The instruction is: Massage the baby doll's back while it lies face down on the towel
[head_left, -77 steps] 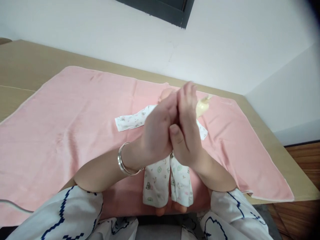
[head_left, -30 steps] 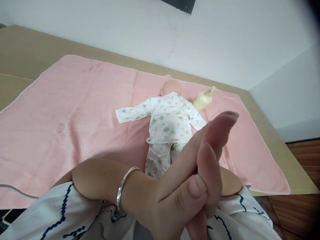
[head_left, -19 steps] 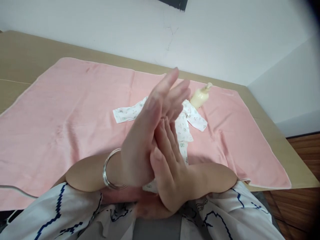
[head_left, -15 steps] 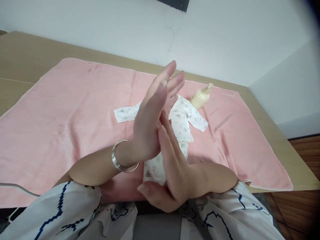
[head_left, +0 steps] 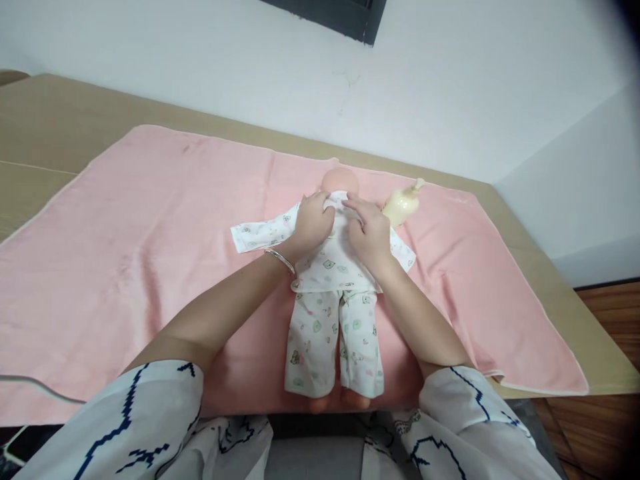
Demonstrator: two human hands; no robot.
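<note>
A baby doll (head_left: 340, 180) lies on its back, dressed in a white patterned shirt (head_left: 335, 263) and matching trousers (head_left: 313, 340). Its bare feet show at the near end. My left hand (head_left: 314, 220) rests on the shirt near the shoulder on the left, thumb apart from the fingers. On the other side of the chest lies my right hand (head_left: 370, 230), index finger stretched toward the collar and other fingers loosely bent. Neither hand visibly holds anything. Parts of the shoulders and one sleeve are hidden under the hands.
A pale yellow pump bottle (head_left: 401, 205) lies tilted beside the doll's shoulder on the right. Beneath everything is a pink blanket (head_left: 200, 193) over a wooden table (head_left: 530, 267). A grey cable (head_left: 40, 385) runs at the left. The wall (head_left: 440, 93) stands behind.
My hands, pressed palm to palm above the doll half a second ago, have parted and moved forward and down onto its chest and shoulders. The doll's head and trousers are now uncovered.
</note>
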